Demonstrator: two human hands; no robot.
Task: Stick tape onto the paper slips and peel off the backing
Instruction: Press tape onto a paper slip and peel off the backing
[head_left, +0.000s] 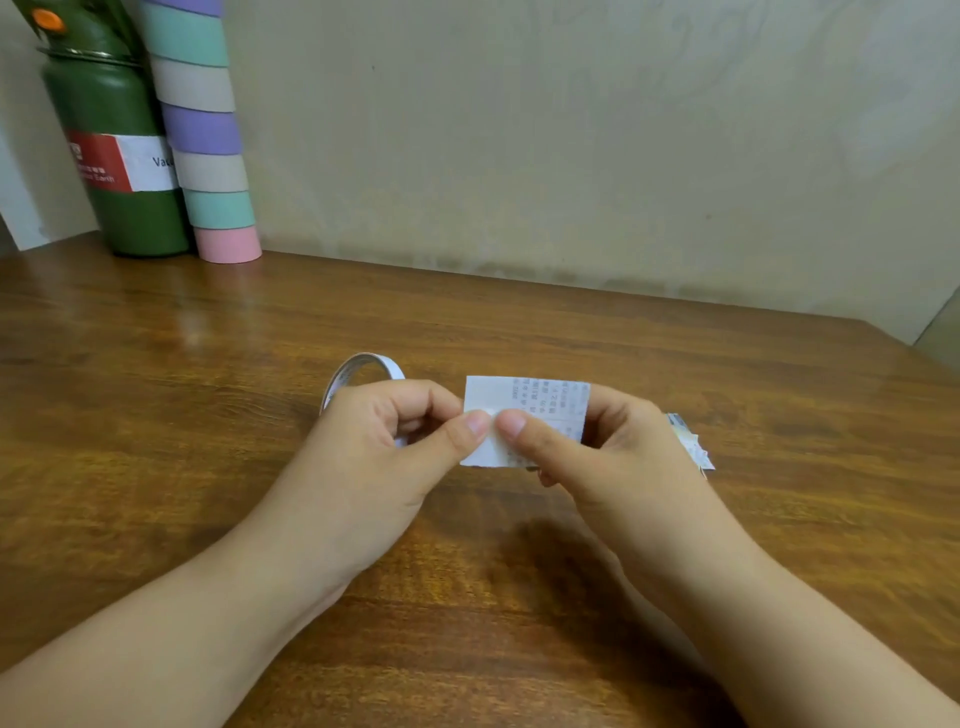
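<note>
A small white paper slip (524, 402) with printed text is held just above the wooden table (208, 415), between both hands. My left hand (384, 441) pinches its left edge with thumb and forefinger. My right hand (597, 452) holds the slip from the right, its thumb pressed on the front beside the left thumb. A thin white tape roll (363, 366) stands on edge behind my left hand, partly hidden by the fingers. Whether tape sits on the slip under the thumbs is hard to tell.
More paper slips (693, 441) lie in a small pile behind my right hand. At the back left stand a green bottle (117, 156) and a tall stack of pastel tape rolls (208, 140) against the wall.
</note>
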